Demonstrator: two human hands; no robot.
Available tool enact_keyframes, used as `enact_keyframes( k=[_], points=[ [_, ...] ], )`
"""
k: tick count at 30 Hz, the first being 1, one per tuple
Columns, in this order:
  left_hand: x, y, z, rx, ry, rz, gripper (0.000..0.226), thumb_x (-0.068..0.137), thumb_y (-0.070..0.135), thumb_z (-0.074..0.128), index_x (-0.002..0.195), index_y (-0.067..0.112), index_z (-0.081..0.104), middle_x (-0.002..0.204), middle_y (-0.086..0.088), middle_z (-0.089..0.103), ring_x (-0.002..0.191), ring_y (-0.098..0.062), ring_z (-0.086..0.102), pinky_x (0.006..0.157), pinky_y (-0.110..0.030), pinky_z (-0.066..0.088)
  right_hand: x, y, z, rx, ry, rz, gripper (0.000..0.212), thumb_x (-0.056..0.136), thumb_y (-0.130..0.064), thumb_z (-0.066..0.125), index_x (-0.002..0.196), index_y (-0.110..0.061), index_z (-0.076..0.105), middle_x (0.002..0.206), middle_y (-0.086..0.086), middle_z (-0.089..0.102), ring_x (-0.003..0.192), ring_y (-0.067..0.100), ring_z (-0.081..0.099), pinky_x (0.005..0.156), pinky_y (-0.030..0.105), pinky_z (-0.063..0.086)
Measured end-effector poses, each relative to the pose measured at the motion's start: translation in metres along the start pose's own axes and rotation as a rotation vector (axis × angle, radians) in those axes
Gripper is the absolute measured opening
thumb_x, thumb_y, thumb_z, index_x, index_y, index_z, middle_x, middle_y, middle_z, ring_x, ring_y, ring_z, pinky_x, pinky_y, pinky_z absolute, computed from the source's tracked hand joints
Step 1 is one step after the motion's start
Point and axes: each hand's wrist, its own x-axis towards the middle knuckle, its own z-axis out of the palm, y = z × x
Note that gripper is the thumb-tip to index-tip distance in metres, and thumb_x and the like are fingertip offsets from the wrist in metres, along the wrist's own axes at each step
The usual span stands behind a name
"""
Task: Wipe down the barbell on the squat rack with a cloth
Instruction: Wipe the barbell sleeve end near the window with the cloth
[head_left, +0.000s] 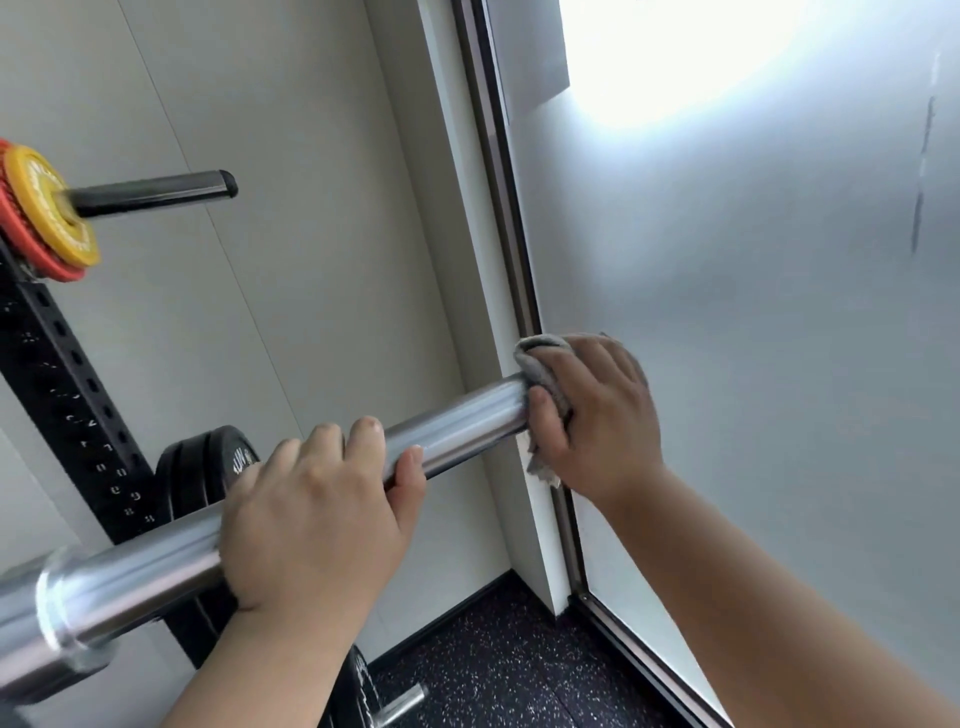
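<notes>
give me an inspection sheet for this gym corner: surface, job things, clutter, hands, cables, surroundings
surface: dark speckled rubber floor, seen only at the bottom of the frame
job's things: chrome barbell runs across the view; grey cloth is wrapped over its far end
clutter: nothing seen
grippers: left hand grips the barbell sleeve from above; right hand holds the cloth round the bar's tip
cables: nothing seen
surroundings: black rack upright with holes, yellow plate on a peg, black plates behind the bar, a pale wall, and a frosted glass panel on the right
</notes>
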Motion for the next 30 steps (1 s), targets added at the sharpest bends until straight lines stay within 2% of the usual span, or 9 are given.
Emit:
enact_keyframes(
  k=[4,8,10,15,19,22,25,27,30],
  points=[
    [0.002,-0.001,-0.003,-0.007,-0.038,0.001,0.051,0.103,0.051,0.031,0.087,0.013,0.061,0.069,-0.01,0.059,0.062,-0.035,0.057,0.06,-0.039,0.035,0.003,-0.013,0.008,-0.009,0.039,0.259,0.026,0.099,-0.031,0.049,0.103,-0.021,0.072,0.117,-0.007,0.07,0.117,0.029,0.06,0.113,0.049,0.037],
    [0.004,0.001,-0.006,-0.032,-0.069,-0.002,0.048,0.101,0.05,0.033,0.083,0.014,0.059,0.067,-0.01,0.058,0.061,-0.034,0.058,0.059,-0.038,0.036,-0.017,-0.045,0.007,0.049,-0.064,-0.041,0.036,0.099,-0.032,0.053,0.124,-0.013,0.07,0.13,0.002,0.066,0.127,0.031,0.057,0.115,0.053,0.035],
    [0.005,0.0,-0.008,-0.046,-0.072,0.005,0.048,0.101,0.05,0.033,0.082,0.014,0.059,0.067,-0.01,0.058,0.061,-0.034,0.058,0.059,-0.038,0.036,-0.014,-0.031,0.003,-0.009,-0.069,-0.075,0.038,0.1,-0.033,0.051,0.128,-0.015,0.069,0.132,0.0,0.066,0.128,0.029,0.058,0.117,0.052,0.035],
    [0.007,-0.002,-0.009,-0.053,-0.098,0.024,0.046,0.099,0.05,0.036,0.08,0.015,0.058,0.066,-0.008,0.058,0.061,-0.034,0.059,0.059,-0.037,0.034,-0.003,-0.009,0.006,-0.022,0.025,0.31,0.034,0.104,-0.032,0.041,0.121,-0.023,0.069,0.132,-0.008,0.064,0.131,0.029,0.055,0.119,0.052,0.032],
    [0.014,-0.005,-0.02,-0.108,-0.159,-0.011,0.048,0.099,0.056,0.033,0.073,0.02,0.05,0.065,0.0,0.059,0.062,-0.03,0.059,0.057,-0.035,0.039,-0.03,-0.053,0.011,0.035,-0.107,0.029,0.042,0.105,-0.03,0.044,0.139,-0.013,0.061,0.146,0.002,0.056,0.145,0.032,0.044,0.124,0.053,0.026],
    [0.038,-0.017,-0.026,-0.191,-0.211,-0.046,0.059,0.096,0.069,0.033,0.073,0.02,0.057,0.068,0.004,0.06,0.069,-0.022,0.059,0.06,-0.031,0.043,-0.03,-0.038,0.004,-0.059,-0.125,-0.089,0.046,0.106,-0.032,0.046,0.147,-0.013,0.056,0.151,0.005,0.054,0.151,0.032,0.036,0.125,0.052,0.026],
    [0.055,-0.023,-0.018,-0.232,-0.445,-0.07,0.069,0.097,0.074,0.025,0.07,0.018,0.056,0.065,0.005,0.061,0.069,-0.021,0.06,0.062,-0.031,0.042,-0.012,-0.004,0.0,-0.052,-0.049,0.266,0.046,0.106,-0.035,0.035,0.142,-0.022,0.059,0.148,-0.006,0.055,0.149,0.03,0.04,0.127,0.048,0.023],
    [0.056,-0.022,-0.012,-0.278,-0.55,-0.083,0.072,0.098,0.074,0.021,0.066,0.016,0.05,0.062,0.001,0.061,0.065,-0.023,0.06,0.063,-0.032,0.044,-0.006,-0.007,0.002,-0.03,-0.027,0.364,0.044,0.106,-0.036,0.033,0.134,-0.021,0.063,0.143,-0.006,0.059,0.143,0.03,0.046,0.125,0.049,0.025],
    [0.048,-0.015,-0.016,-0.165,-0.46,-0.064,0.071,0.097,0.071,0.015,0.071,0.016,0.05,0.068,-0.002,0.06,0.07,-0.027,0.061,0.068,-0.034,0.05,-0.014,-0.04,0.005,-0.019,-0.116,0.112,0.039,0.105,-0.035,0.04,0.127,-0.016,0.066,0.135,-0.002,0.063,0.137,0.03,0.051,0.122,0.05,0.029]
  ],
)
